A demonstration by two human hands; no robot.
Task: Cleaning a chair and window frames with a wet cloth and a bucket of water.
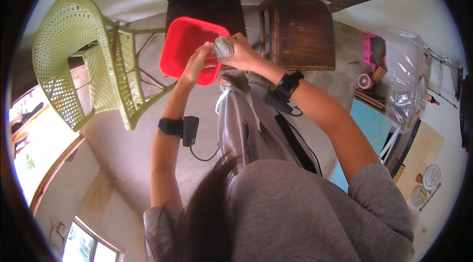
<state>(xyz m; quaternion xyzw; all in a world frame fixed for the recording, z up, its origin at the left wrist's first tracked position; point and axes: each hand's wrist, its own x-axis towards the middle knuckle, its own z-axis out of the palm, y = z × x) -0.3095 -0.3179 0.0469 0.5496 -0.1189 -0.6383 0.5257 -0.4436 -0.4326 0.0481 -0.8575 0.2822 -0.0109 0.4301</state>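
A bunched, damp-looking grey cloth [223, 48] is squeezed between my two hands, above the right side of a red plastic basin [173, 45]. My right hand [240, 52] wraps it from the right. From the left, my left hand [199, 63] has its fingers and thumb on the cloth's other side. The basin rests on the seat of a dark wooden chair [205, 7], tilted or overhanging its front edge; which of the two I cannot tell. Some of the basin's interior is hidden behind my hands.
A second wooden chair [303, 32] stands to the right. At left is a green woven armchair [107, 73]. Further right, a plastic-covered item [404, 73] stands near a light-blue surface [369, 125]. My foot [223, 82] is just below the basin. Cabled devices are strapped to both forearms.
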